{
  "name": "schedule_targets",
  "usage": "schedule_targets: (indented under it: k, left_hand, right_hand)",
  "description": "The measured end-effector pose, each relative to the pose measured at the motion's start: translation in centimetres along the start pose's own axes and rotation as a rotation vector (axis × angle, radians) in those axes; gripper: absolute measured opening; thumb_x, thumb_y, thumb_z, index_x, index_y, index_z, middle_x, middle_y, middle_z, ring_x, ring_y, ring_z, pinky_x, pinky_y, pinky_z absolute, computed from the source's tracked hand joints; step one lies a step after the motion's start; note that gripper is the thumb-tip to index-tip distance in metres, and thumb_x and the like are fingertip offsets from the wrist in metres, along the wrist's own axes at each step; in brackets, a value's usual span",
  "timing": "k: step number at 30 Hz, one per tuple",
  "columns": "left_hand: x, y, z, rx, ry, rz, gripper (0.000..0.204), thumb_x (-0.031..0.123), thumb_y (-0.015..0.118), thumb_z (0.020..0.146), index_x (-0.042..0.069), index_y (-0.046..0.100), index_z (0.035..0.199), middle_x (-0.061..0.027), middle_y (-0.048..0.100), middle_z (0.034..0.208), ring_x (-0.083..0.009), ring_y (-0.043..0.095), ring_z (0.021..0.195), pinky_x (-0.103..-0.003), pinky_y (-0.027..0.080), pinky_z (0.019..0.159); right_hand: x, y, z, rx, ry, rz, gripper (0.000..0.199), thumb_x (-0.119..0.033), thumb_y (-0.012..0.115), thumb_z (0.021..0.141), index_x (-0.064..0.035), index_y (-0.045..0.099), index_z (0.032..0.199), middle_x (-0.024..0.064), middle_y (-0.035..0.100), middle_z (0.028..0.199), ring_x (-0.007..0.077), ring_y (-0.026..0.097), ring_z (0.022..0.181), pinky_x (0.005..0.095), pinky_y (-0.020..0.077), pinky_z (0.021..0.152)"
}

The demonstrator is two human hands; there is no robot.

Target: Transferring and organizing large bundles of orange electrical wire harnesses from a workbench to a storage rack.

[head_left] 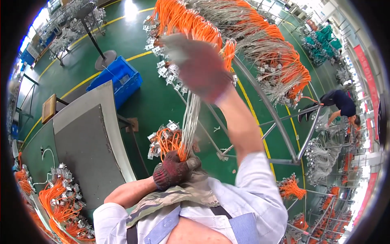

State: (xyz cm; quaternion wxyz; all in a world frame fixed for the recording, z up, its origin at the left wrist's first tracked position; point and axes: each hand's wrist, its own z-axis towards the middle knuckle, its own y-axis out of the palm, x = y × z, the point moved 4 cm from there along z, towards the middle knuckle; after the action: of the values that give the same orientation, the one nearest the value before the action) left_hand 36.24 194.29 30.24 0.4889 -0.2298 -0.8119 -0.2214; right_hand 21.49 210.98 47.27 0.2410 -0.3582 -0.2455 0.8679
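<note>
My left hand (174, 170), in a dark red knitted glove, is closed round a bundle of cables (190, 124) close to my body. Pale grey strands run up from the fist, while orange loops with white connectors (165, 139) spill out beside it on the left. Stretched out ahead, my right hand (201, 67) wears a red and grey glove and is smeared by motion. Its fingers cannot be made out. Behind it hangs a row of orange cables (183, 20) with white connectors at the lower ends. The upper end of the strands passes beneath the right hand.
A metal rack frame (266, 103) carries another thick row of orange and grey cables (280, 61) at right. To the left stand a grey-topped table (87, 142) and a blue bin (132, 83). More cables (57, 195) lie at lower left. Another person (341, 103) bends over at far right.
</note>
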Motion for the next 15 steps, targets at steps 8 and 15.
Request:
schedule_targets:
  k: [8, 15]
  left_hand:
    - [-0.4, -1.5, 0.4, 0.013, 0.027, 0.066, 0.018, 0.019, 0.075, 0.088, 0.002, 0.071, 0.095, -0.0028, 0.068, 0.079, -0.0114, 0.063, 0.069, -0.030, 0.053, 0.062]
    - [-0.4, -3.3, -1.0, -0.003, -0.030, -0.113, 0.018, 0.018, 0.074, 0.091, 0.002, 0.072, 0.097, -0.0015, 0.069, 0.083, -0.0103, 0.063, 0.076, -0.028, 0.053, 0.068]
  right_hand:
    - [5.3, 9.8, 3.9, -0.796, 0.065, -0.539, 0.058, -0.054, 0.061, 0.094, -0.0048, 0.068, 0.125, 0.0198, 0.074, 0.113, 0.0371, 0.071, 0.107, 0.0476, 0.0572, 0.087]
    - [4.3, -3.7, -4.2, 0.847, 0.225, 0.391, 0.035, -0.036, 0.057, 0.103, -0.0032, 0.066, 0.097, 0.0083, 0.068, 0.076, 0.0189, 0.064, 0.065, 0.0324, 0.0545, 0.070]
